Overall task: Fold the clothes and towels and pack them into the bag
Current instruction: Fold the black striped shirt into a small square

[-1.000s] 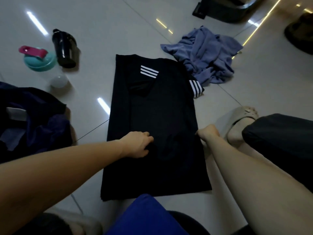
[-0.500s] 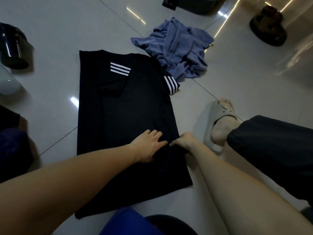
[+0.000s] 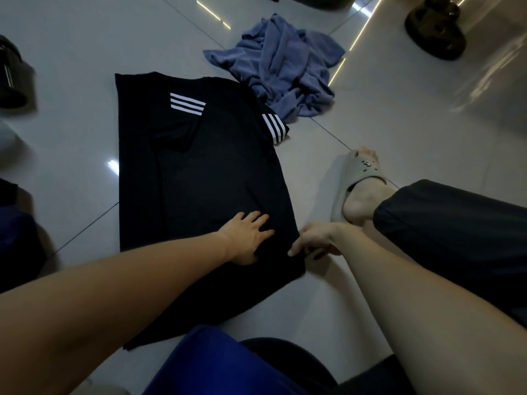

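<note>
We are pressing our left hand flat on the black shirt, fingers spread apart and pointing toward the right edge of the cloth; our right hand is resting at that same edge, its fingers curled together and pinching the hem of the shirt, with the thumb lying on the fabric; both forearms are reaching in from the near side. The shirt is lying folded lengthwise on the glossy pale tiled floor, its white-striped sleeves toward the far end; ceiling lights are reflecting as bright streaks in the tiles. Beyond the shirt, touching its far right corner, a crumpled blue towel is lying unfolded; to the right, our foot in a grey slipper is sitting just beside the shirt; a dark slipper is lying far right; a black bottle is showing at the left edge; a blue cloth is covering our near knee.
</note>
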A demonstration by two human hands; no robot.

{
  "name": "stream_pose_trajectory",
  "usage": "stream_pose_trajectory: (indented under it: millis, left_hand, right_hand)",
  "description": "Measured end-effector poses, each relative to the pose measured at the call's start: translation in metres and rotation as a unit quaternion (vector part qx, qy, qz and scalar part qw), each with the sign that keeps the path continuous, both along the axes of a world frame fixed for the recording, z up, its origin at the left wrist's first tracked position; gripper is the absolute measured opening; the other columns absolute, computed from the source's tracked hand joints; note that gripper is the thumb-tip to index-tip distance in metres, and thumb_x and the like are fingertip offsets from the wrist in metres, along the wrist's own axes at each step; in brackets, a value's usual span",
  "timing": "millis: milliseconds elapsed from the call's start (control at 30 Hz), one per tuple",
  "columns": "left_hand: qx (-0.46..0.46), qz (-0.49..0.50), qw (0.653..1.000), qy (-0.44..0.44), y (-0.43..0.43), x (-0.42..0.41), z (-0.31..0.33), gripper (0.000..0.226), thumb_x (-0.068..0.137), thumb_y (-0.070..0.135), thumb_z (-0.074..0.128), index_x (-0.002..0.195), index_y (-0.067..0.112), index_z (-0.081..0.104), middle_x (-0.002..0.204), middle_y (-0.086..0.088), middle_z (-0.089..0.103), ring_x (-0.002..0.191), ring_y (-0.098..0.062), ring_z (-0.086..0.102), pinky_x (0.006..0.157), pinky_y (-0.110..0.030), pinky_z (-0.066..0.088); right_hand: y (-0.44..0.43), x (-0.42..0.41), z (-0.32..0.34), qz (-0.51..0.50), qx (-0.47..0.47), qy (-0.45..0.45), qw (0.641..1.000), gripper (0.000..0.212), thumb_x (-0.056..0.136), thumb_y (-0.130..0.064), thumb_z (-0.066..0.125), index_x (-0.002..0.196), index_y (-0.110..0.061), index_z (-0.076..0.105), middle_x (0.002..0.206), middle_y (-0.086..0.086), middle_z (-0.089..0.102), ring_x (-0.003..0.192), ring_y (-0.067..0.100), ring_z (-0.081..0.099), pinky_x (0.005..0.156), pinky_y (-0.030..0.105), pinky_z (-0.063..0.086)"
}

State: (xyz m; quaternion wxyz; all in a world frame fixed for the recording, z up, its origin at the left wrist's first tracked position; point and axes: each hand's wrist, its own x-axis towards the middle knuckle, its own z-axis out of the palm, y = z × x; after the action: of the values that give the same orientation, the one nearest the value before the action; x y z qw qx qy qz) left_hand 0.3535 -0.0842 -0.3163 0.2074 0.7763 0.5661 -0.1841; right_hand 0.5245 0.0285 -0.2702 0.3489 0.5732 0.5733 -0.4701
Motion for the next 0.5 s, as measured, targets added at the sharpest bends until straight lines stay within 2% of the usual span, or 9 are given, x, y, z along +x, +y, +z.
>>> stream_pose_trajectory:
  millis: [67,167,233,300,333,367,433,500]
  left_hand:
    - [-0.005,0.017,1.000,-0.007,-0.001,0.004,0.000,0.086,0.094,0.059,0.052,0.162,0.027,0.010,0.169,-0.013,-0.001,0.155,-0.033,0.003,0.124,-0.051,0.017]
    - [-0.017,0.053,0.998,-0.032,-0.002,0.008,0.003,0.084,0.095,0.057,0.054,0.162,0.028,0.014,0.169,-0.011,0.000,0.155,-0.032,0.002,0.124,-0.052,0.016]
    - [-0.019,0.102,0.991,-0.079,-0.003,0.011,0.005,0.078,0.094,0.053,0.057,0.160,0.028,0.022,0.169,-0.010,0.006,0.155,-0.031,0.006,0.124,-0.051,0.018]
    - [-0.014,0.187,0.971,-0.152,-0.002,0.016,0.009,0.069,0.093,0.048,0.060,0.154,0.027,0.037,0.163,-0.007,0.024,0.150,-0.029,0.022,0.120,-0.049,0.028]
    - [-0.017,0.248,0.948,-0.198,0.000,0.017,0.011,0.061,0.092,0.045,0.062,0.149,0.027,0.046,0.156,-0.006,0.038,0.143,-0.026,0.034,0.116,-0.046,0.035]
    - [-0.032,0.322,0.911,-0.254,0.001,0.017,0.013,0.052,0.092,0.042,0.064,0.140,0.025,0.056,0.143,-0.004,0.051,0.131,-0.022,0.048,0.110,-0.043,0.044]
    - [-0.094,0.465,0.794,-0.381,0.004,0.018,0.018,0.031,0.093,0.037,0.067,0.120,0.020,0.068,0.114,-0.001,0.068,0.103,-0.015,0.064,0.097,-0.039,0.054]
    - [-0.145,0.555,0.673,-0.467,0.007,0.017,0.024,0.031,0.098,0.039,0.063,0.114,0.013,0.069,0.101,-0.006,0.070,0.090,-0.018,0.067,0.088,-0.038,0.057]
  right_hand:
    - [-0.004,-0.001,0.006,0.009,-0.013,0.003,1.000,0.047,0.070,-0.017,0.087,0.111,-0.005,0.069,0.101,0.013,0.070,0.091,0.026,0.066,0.076,0.036,0.056]
    - [-0.004,0.001,0.012,0.027,-0.045,-0.034,0.998,0.043,0.084,-0.009,0.078,0.122,0.001,0.062,0.097,0.014,0.065,0.079,0.025,0.065,0.081,0.042,0.059]
    - [-0.004,0.004,0.017,0.037,-0.071,-0.069,0.994,0.038,0.090,-0.008,0.072,0.123,0.005,0.060,0.095,0.015,0.065,0.071,0.024,0.067,0.071,0.041,0.062]
    - [-0.006,0.004,0.023,0.059,-0.091,-0.098,0.989,0.025,0.094,-0.008,0.067,0.114,0.005,0.062,0.089,0.015,0.065,0.066,0.022,0.067,0.059,0.037,0.062]
    - [-0.007,0.002,0.024,0.073,-0.092,-0.107,0.987,0.016,0.095,-0.009,0.065,0.105,0.003,0.064,0.083,0.014,0.066,0.061,0.020,0.067,0.055,0.035,0.061]
    - [-0.009,-0.002,0.025,0.086,-0.085,-0.113,0.986,0.010,0.096,-0.009,0.063,0.097,0.001,0.065,0.077,0.013,0.067,0.056,0.018,0.066,0.052,0.032,0.060]
    - [-0.015,-0.012,0.025,0.118,-0.061,-0.119,0.984,0.012,0.098,-0.011,0.060,0.090,-0.003,0.064,0.072,0.010,0.065,0.048,0.015,0.063,0.047,0.029,0.058]
    - [-0.025,-0.027,0.026,0.154,-0.042,-0.107,0.981,0.012,0.099,-0.013,0.057,0.091,-0.005,0.061,0.072,0.007,0.061,0.045,0.014,0.060,0.046,0.028,0.054]
